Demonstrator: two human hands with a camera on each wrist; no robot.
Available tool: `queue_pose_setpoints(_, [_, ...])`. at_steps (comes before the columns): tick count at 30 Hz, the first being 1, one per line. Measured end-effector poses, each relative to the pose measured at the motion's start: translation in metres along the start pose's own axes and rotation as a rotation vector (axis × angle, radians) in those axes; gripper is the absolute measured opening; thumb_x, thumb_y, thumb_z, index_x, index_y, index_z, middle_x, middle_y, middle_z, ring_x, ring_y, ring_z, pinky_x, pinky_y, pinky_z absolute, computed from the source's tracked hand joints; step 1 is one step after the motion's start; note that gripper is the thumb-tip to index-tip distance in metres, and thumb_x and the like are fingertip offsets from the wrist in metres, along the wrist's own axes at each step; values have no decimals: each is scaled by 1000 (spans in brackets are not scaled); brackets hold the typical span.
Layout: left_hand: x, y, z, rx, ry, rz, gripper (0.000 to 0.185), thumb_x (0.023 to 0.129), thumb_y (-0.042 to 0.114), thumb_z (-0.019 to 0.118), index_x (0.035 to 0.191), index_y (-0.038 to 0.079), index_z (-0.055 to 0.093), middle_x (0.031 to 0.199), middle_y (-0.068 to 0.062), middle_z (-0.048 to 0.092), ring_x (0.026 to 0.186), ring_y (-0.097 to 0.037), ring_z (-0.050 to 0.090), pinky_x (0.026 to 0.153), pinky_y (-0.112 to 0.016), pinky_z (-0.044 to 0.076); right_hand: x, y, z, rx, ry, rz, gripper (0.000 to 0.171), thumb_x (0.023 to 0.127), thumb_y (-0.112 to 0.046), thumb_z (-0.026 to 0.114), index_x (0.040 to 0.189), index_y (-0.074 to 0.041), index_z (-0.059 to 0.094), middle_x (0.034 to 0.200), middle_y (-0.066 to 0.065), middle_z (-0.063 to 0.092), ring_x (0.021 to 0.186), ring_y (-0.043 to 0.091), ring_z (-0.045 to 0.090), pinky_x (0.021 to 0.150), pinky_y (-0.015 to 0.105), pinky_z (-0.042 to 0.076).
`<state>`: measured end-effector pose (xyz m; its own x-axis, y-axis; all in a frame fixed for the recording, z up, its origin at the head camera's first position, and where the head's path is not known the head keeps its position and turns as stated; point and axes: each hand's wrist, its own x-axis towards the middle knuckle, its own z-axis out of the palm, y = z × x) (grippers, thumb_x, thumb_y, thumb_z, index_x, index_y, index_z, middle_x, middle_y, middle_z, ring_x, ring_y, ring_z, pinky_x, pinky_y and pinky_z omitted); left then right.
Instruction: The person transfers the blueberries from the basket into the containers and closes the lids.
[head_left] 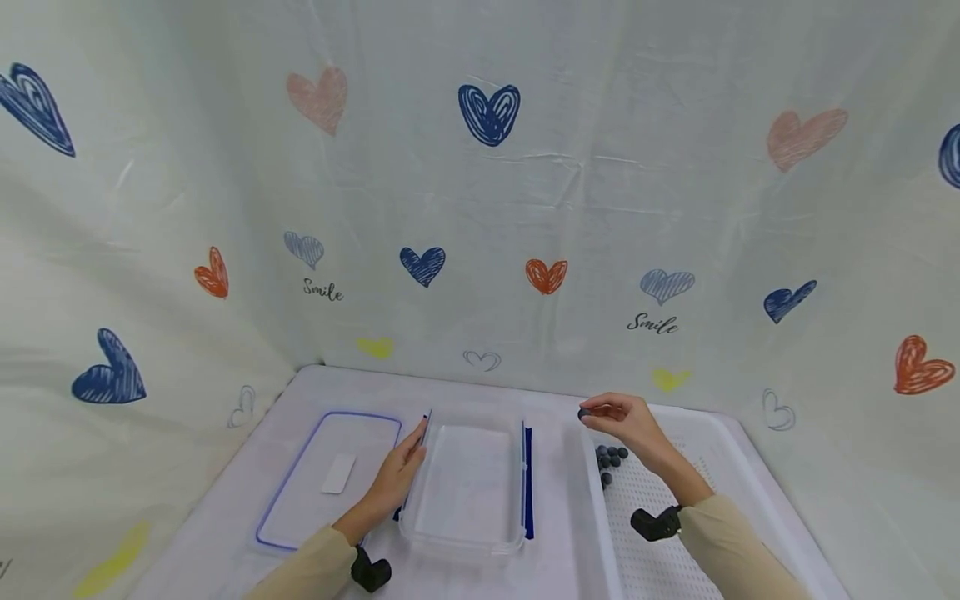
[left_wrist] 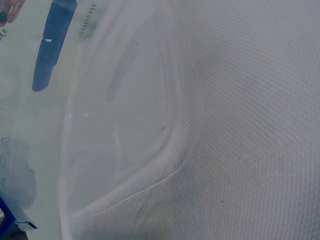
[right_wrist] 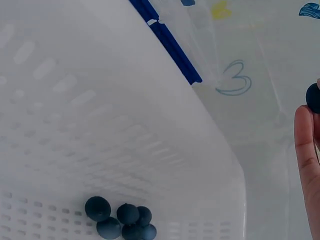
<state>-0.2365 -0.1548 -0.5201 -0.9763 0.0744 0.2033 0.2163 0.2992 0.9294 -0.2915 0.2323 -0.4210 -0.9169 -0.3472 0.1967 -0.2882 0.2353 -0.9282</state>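
Note:
My left hand grips the left wall of a clear plastic food container, thumb near the rim and fingers along the outside. Its blue side clip hangs open on the right; the container holds nothing visible. Between the fingertips of my right hand is a dark blue ball, resembling a blueberry or grape. That hand is above the left rim of a white perforated basket. Inside the basket, several more dark blue balls lie clustered along the left side.
Left of the container, a clear lid with a blue seal lies flat on the white table, a white label on it. Behind the table hangs a pale curtain printed with hearts.

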Motion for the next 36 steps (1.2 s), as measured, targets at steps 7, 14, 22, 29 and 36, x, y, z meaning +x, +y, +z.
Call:
queue_pose_setpoints(7, [-2,1,0,26,-2,-9,50,107,8,43,154,-3,29,159,-24,25,145,-39,24,117,-51,21,15,-4,15,-60,-12,8,33,90,-9,76,115,10,67,110,22,67,91,16,68,84,24,58])
queue_pose_setpoints(14, [-2,1,0,30,-5,-2,50,108,10,43,154,-4,29,158,-24,25,145,-39,24,118,-51,22,29,-2,29,-57,-25,3,29,88,-11,77,112,5,70,109,19,69,92,17,68,83,24,57])
queue_pose_setpoints(22, [-2,1,0,20,-2,3,50,107,8,43,154,-4,29,158,-25,25,145,-40,24,117,-51,22,39,0,46,-69,-70,-25,26,88,-9,77,109,5,71,106,15,69,91,18,67,81,27,58])
queue_pose_setpoints(29, [-1,-2,0,16,-3,14,50,108,9,43,154,-5,28,158,-25,25,145,-39,25,117,-50,22,47,1,61,-62,-123,-31,24,89,-8,76,109,3,71,109,16,68,95,23,68,82,30,59])
queue_pose_setpoints(36, [-2,-1,-1,9,-2,7,51,108,10,44,154,-4,29,158,-25,25,145,-39,24,117,-51,22,51,2,78,-48,-164,-17,25,89,-8,76,109,5,69,110,16,68,93,21,68,82,28,58])
